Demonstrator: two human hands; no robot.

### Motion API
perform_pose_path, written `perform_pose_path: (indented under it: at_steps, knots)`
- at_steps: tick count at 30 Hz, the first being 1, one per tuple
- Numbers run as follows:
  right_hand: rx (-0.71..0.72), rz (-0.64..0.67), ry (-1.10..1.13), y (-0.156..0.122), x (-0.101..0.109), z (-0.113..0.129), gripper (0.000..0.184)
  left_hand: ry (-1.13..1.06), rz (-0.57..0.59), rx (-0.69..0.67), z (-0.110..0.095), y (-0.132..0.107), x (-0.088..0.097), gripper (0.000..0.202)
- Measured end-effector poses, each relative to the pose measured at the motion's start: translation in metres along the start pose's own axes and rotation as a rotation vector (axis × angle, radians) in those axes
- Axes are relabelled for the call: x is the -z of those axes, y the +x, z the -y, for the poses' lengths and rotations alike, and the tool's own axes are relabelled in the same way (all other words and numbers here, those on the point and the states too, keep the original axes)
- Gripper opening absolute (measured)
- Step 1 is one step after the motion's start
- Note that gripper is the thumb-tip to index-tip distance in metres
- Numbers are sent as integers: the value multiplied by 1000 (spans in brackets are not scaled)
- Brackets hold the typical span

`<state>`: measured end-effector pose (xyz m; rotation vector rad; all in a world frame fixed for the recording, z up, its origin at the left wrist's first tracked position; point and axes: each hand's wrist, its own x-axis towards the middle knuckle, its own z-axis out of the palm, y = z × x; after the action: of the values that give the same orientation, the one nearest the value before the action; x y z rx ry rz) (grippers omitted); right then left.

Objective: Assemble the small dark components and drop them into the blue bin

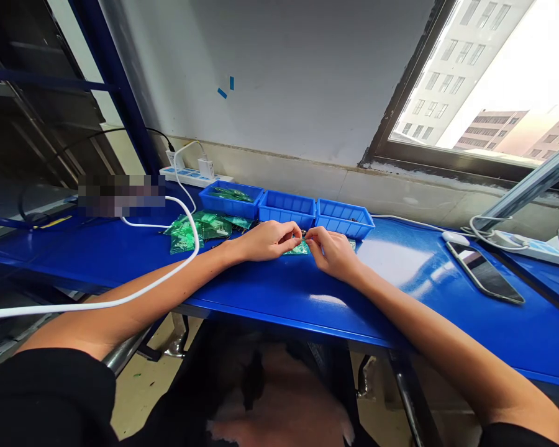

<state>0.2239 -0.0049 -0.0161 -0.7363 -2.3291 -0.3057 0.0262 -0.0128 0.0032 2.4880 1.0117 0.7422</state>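
Both hands meet at the middle of the blue table [270,292], over a small green circuit board [298,249] lying flat. My left hand [268,240] is curled, its fingertips pinching at the board's top edge. My right hand [331,249] is also curled, thumb and forefinger pinched on a tiny dark part at the same spot. What the part is I cannot make out. A pile of green bagged boards [200,228] lies to the left of my left hand.
Three blue bins [287,207] stand in a row behind the hands; the left one holds green boards. A white cable [121,298] crosses my left arm. A phone [484,271] and white mouse [455,238] lie to the right, power strips at both ends.
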Motion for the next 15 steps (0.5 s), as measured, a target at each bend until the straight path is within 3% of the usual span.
perform_pose_path:
  at_steps: [15]
  knots:
    - [-22,-33,-8,0,-2,1,13,-43,-9,-12,-2,0,-1,24]
